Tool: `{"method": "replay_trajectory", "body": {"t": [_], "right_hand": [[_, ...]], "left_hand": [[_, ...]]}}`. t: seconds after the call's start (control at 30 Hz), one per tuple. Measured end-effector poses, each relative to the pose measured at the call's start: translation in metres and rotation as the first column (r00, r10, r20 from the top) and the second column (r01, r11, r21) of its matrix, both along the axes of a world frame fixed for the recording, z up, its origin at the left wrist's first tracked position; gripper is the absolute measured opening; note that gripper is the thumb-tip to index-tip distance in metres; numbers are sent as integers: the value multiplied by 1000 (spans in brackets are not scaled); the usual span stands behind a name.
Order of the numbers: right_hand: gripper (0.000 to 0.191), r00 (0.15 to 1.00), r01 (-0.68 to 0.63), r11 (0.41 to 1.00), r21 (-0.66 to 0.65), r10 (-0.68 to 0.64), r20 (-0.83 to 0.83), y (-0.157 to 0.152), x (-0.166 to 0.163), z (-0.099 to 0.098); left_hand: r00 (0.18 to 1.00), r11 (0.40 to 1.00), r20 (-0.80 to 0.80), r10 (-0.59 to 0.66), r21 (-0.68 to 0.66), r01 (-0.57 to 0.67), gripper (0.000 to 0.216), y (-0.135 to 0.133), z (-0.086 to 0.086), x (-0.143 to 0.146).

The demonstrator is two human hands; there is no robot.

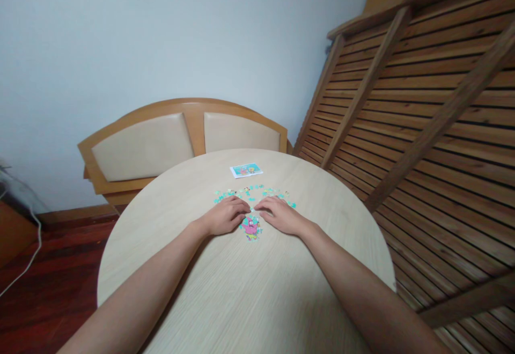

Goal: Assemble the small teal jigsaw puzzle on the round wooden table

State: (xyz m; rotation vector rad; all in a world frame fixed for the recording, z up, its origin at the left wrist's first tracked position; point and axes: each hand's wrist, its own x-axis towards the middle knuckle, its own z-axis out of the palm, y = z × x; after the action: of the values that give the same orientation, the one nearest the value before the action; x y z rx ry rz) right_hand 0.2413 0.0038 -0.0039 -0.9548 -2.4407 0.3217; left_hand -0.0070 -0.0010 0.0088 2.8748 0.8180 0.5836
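A partly joined cartoon jigsaw [251, 227] with a pink figure lies on the round pale wooden table [241, 295]. Several loose turquoise pieces [257, 191] are scattered just beyond it. My left hand [225, 215] rests on the table left of the joined part, fingers curled, fingertips meeting those of my right hand [281, 215] above the pink figure. Both hands look pinched on a small piece between them, too small to make out. A small picture card [246, 170] lies farther back on the table.
A wooden bench with two cream cushions [181, 139] stands behind the table against the pale wall. A slatted wooden frame [422, 128] leans on the right. A white cable [28, 257] runs over the dark red floor at left.
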Motion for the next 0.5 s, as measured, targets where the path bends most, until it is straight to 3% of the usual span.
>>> {"method": "replay_trajectory", "body": {"t": [0.2, 0.5], "right_hand": [[28, 1000, 19, 999, 33, -19, 19, 3, -1, -6], [16, 995, 87, 995, 50, -89, 42, -2, 1, 4]], "left_hand": [[1000, 999, 0, -6, -36, 6, 28, -2, 2, 3], [998, 998, 1, -59, -34, 59, 35, -8, 6, 7]]}}
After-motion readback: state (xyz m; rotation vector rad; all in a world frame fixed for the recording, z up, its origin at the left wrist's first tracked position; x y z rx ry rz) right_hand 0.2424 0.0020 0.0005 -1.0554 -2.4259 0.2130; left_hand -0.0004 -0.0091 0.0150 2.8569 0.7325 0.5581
